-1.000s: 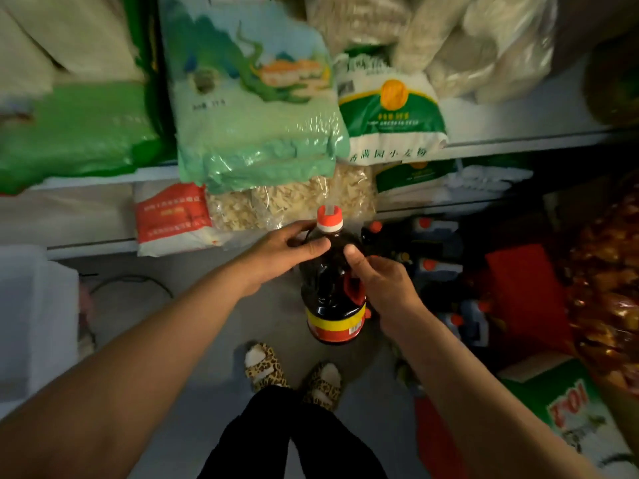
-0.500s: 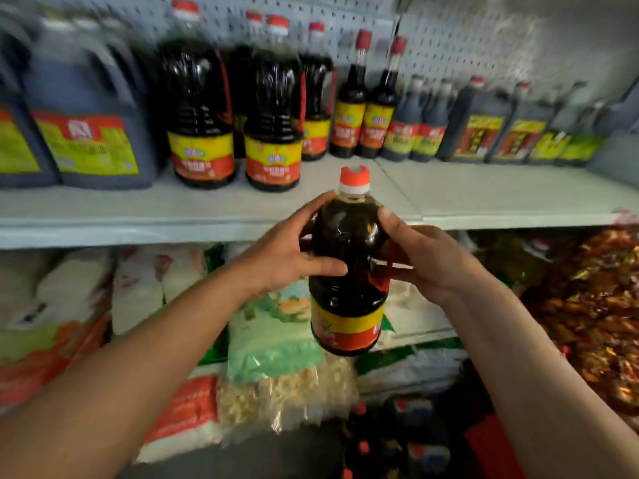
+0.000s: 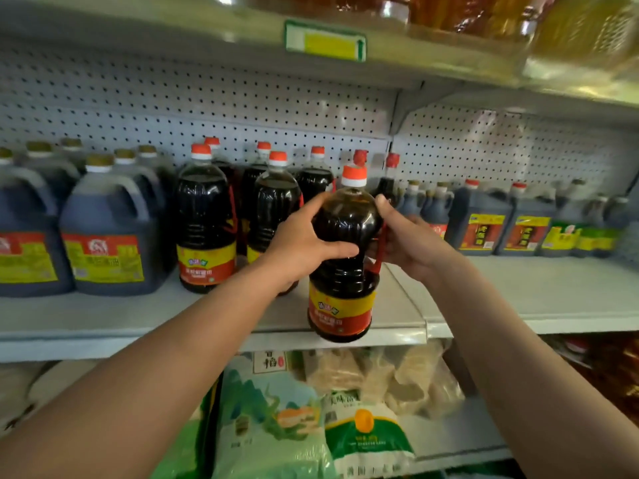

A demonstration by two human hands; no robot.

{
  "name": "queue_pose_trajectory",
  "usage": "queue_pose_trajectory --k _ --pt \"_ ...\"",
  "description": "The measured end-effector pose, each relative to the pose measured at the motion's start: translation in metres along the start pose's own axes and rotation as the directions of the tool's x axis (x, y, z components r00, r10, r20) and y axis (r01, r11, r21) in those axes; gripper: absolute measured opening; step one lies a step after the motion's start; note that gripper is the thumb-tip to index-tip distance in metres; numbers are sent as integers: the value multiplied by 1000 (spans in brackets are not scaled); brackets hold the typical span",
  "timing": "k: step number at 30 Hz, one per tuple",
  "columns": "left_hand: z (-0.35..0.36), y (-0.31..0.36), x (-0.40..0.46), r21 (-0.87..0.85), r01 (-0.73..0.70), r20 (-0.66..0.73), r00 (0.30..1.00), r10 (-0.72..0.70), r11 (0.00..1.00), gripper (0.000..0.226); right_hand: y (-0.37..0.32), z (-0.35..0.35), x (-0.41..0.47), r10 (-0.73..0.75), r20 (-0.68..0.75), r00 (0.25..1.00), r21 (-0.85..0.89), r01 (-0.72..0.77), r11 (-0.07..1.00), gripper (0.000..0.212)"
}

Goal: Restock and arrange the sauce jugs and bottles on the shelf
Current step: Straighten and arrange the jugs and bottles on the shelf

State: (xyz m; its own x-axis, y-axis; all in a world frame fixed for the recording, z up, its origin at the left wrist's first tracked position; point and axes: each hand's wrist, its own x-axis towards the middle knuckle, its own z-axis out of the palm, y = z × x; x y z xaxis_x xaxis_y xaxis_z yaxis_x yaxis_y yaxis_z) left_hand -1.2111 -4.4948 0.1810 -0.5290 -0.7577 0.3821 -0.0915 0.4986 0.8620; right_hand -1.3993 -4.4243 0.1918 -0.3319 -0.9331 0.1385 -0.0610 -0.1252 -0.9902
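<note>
A dark sauce bottle (image 3: 342,267) with an orange cap and a red and yellow label hangs upright at the front edge of the white shelf (image 3: 518,299). My left hand (image 3: 304,240) grips its shoulder from the left, thumb across the front. My right hand (image 3: 404,240) holds it from the right, by its red side handle. Its base overlaps the shelf's front lip; whether it touches the shelf I cannot tell. Just behind and to the left stand several matching bottles (image 3: 205,229).
Big blue-grey sauce jugs (image 3: 107,233) fill the shelf's left end. Smaller dark jugs (image 3: 480,219) line the back right, with bare shelf in front of them. Bags of grain (image 3: 276,420) lie on the shelf below. Oil bottles (image 3: 584,29) stand on the shelf above.
Both hands have lifted the bottle from near the floor up to the sauce shelf and carried it forward to the shelf's front edge. My view has risen with it.
</note>
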Motion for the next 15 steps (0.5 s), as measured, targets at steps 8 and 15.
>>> queue_pose_trajectory --k 8,15 --pt "31 -23 67 126 84 -162 985 -63 988 98 21 -23 81 -26 90 996 49 22 999 53" --pt "45 -30 74 188 72 -211 977 -31 980 101 48 -24 101 -69 64 996 47 67 997 47"
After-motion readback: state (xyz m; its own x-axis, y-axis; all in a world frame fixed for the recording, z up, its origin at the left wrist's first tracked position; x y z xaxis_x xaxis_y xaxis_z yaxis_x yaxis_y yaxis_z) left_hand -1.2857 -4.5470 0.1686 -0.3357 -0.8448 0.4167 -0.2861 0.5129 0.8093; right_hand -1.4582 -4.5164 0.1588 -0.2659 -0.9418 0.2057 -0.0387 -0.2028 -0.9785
